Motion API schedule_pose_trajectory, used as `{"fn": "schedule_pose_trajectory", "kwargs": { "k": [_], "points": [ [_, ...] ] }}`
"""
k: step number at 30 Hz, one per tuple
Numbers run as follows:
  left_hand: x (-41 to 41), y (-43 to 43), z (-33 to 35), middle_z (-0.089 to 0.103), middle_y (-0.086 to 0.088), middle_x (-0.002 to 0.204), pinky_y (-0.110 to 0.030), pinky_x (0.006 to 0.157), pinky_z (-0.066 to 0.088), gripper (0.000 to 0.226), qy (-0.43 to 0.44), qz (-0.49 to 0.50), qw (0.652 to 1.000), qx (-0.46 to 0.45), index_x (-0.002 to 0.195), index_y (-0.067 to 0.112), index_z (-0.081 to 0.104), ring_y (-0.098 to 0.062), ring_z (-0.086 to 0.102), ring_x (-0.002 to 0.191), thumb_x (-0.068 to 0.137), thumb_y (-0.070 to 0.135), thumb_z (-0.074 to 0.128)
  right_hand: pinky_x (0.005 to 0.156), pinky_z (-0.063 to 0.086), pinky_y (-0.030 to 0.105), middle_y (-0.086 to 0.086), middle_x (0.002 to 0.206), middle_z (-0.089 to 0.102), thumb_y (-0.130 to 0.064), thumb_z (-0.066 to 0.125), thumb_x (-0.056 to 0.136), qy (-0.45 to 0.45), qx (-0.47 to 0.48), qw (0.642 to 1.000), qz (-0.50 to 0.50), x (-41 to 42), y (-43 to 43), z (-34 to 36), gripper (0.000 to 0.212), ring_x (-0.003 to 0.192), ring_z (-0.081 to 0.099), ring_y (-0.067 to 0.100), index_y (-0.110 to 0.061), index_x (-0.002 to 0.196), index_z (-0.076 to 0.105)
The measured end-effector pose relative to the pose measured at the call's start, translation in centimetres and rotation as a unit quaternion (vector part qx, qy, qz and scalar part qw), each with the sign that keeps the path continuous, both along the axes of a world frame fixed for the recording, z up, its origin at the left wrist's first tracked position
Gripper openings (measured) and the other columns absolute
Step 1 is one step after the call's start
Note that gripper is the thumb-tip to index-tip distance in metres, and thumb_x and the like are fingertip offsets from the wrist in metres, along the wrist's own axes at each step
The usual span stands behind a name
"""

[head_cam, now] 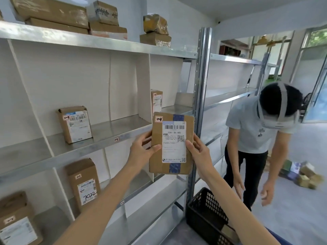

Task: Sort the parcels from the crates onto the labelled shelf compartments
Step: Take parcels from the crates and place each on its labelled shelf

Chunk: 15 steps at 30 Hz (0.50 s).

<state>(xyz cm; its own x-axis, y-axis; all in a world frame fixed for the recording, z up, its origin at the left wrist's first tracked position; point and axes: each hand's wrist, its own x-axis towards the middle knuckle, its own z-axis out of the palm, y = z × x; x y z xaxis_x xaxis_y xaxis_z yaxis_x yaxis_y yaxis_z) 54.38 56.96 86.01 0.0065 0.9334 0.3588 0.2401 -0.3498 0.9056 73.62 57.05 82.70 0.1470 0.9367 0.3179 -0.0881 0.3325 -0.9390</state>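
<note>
I hold one parcel up with both hands.
My left hand and right hand grip the brown parcel by its sides, with the label facing me. Below my right fingers sits a black crate. Behind my left fingers stands the shelf with more boxes. Past my right fingers, a person bends down.

Taped cardboard parcels line a metal shelving unit split by white dividers. Stacked boxes crowd the top board. On the middle board one labelled parcel stands upright at left, and another stands in the far right compartment. On the board below, a tall parcel stands right of a nearer one. On the floor, a black crate sits just beside the unit's upright, with loose parcels heaped at far right.
</note>
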Motion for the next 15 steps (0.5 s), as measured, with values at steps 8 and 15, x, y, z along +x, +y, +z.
{"fn": "schedule_pose_trajectory", "kwargs": {
  "k": [8,15],
  "points": [
    [7.6,6.0,0.7,0.055,0.002,0.132,-0.034,0.089,0.046,0.057,0.012,0.008,1.000,0.023,0.133,0.023,0.049,-0.008,0.050,0.113,0.081,0.017,0.071,0.087,0.056,0.041,-0.002,0.121,0.065,-0.029,0.062,0.086,0.011,0.003,1.000,0.005,7.9,6.4,0.3,0.058,0.109,0.064,0.017,-0.023,0.141,0.042],
    [15.9,12.9,0.6,0.054,0.005,0.129,-0.036,0.092,0.051,0.055,-0.003,0.049,0.998,0.040,0.132,0.023,0.052,-0.009,0.054,0.109,0.081,0.018,0.072,0.064,0.056,0.025,-0.003,0.118,0.067,-0.029,0.061,0.088,-0.010,0.006,0.999,0.043,16.3,14.4,0.8,0.057,0.106,0.065,0.020,-0.027,0.141,0.041]
  ]
}}
